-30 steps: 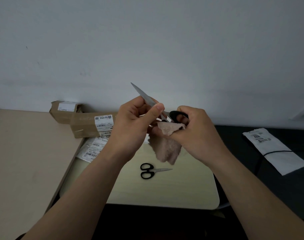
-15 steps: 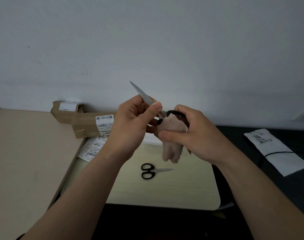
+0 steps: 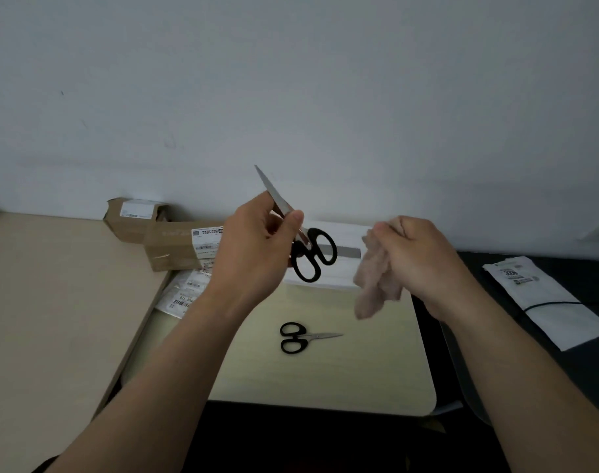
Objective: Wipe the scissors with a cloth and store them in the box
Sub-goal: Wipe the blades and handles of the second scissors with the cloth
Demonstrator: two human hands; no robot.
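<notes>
One scissors [image 3: 274, 194] aloft, cloth [image 3: 373, 285] just beside.

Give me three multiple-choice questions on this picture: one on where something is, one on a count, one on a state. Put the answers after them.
1. Where do the small scissors lie?
A. on the pale table
B. in a drawer
C. on the floor

2. How many pairs of scissors show?
A. one
B. two
C. three

3. How does the cloth stand to the big scissors?
A. wrapped round the blades
B. apart from them
C. spread under them on the table

Answers:
1 A: they lie flat on the table, below the hands.
2 B: one pair lies on the table and the left hand holds the other.
3 B: the right hand holds the cloth off to the side, with a clear gap between.
</notes>
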